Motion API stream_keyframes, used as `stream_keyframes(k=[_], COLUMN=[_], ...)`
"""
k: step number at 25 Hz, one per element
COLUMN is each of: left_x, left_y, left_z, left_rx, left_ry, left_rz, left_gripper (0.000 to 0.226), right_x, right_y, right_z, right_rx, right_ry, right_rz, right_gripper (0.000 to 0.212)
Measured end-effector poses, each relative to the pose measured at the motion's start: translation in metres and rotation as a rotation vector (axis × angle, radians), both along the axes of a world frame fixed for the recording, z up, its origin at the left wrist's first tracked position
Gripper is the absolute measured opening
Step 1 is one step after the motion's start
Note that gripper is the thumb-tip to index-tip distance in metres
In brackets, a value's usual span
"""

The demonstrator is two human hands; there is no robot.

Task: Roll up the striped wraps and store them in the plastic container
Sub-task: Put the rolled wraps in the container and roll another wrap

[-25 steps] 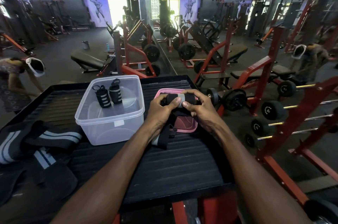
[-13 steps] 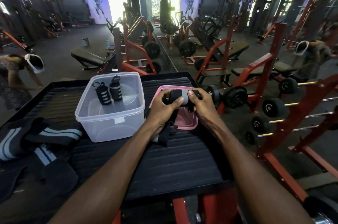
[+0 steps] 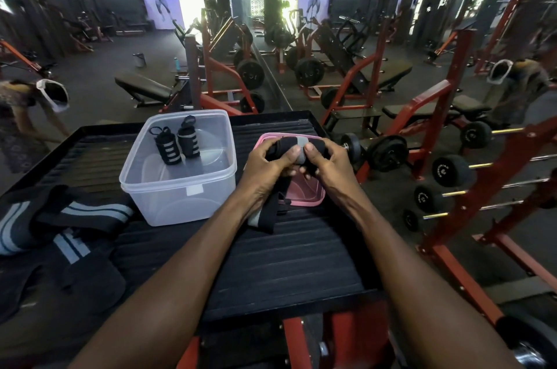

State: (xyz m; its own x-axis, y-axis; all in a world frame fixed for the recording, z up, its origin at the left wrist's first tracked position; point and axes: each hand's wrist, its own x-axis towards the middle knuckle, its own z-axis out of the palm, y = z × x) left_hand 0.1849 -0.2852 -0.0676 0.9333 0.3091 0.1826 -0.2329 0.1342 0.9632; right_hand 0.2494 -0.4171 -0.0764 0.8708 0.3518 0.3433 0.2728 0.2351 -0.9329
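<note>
1. My left hand (image 3: 265, 162): fingers curled round the left end of a partly rolled striped wrap (image 3: 291, 147), thumb pressed on the front of the roll.
2. My right hand (image 3: 327, 162): fingers curled round the right end of the same roll, thumb tip beside the left thumb on a grey stripe.
3. The wrap in hand: black with grey stripes, held above the surface (image 3: 286, 266), over the pink lid (image 3: 304, 198). Its loose tail (image 3: 265, 215) hangs down from under my left hand and lies on the surface near the lid's near edge.
4. Plastic container (image 3: 180, 197): clear, open, standing on the surface just left of my left hand. Inside, two rolled wraps (image 3: 177, 145) stand upright side by side toward the far wall.
5. Unrolled wraps (image 3: 69, 218): a loose heap of black cloth with pale stripes at the near left of the surface, well apart from my hands.
6. Surroundings: dumbbell rack (image 3: 470, 188) to the right; red benches and machines beyond.
</note>
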Motion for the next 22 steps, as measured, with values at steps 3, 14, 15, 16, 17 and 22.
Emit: stream_keyframes(k=[3,14,15,16,17,22], left_x=[-0.0014,-0.008,-0.0088,-0.0097,-0.0097,-0.005], left_y=[0.0037,0.0039,0.0051,0.006,0.0073,0.0072], left_z=[-0.0005,0.0046,0.0059,0.0073,0.0065,-0.0011], left_rx=[0.128,0.16,0.2,0.231,0.261,0.454], left_ry=[-0.009,-0.01,-0.014,-0.017,-0.017,-0.002], left_rz=[0.076,0.109,0.121,0.123,0.118,0.188], left_gripper=[0.019,0.02,0.023,0.027,0.029,0.05], right_x=[-0.0037,-0.0067,-0.0071,-0.007,-0.0075,-0.003], right_y=[0.0011,0.0009,0.0006,-0.0002,-0.0005,-0.0008], right_z=[0.0007,0.0037,0.0052,0.0058,0.0068,0.0014], right_rx=[-0.012,-0.035,-0.048,-0.076,-0.108,-0.192], right_ry=[0.039,0.097,0.121,0.122,0.099,-0.005], right_rz=[0.051,0.07,0.087,0.095,0.091,-0.135], right_gripper=[0.018,0.022,0.023,0.02,0.015,0.021])
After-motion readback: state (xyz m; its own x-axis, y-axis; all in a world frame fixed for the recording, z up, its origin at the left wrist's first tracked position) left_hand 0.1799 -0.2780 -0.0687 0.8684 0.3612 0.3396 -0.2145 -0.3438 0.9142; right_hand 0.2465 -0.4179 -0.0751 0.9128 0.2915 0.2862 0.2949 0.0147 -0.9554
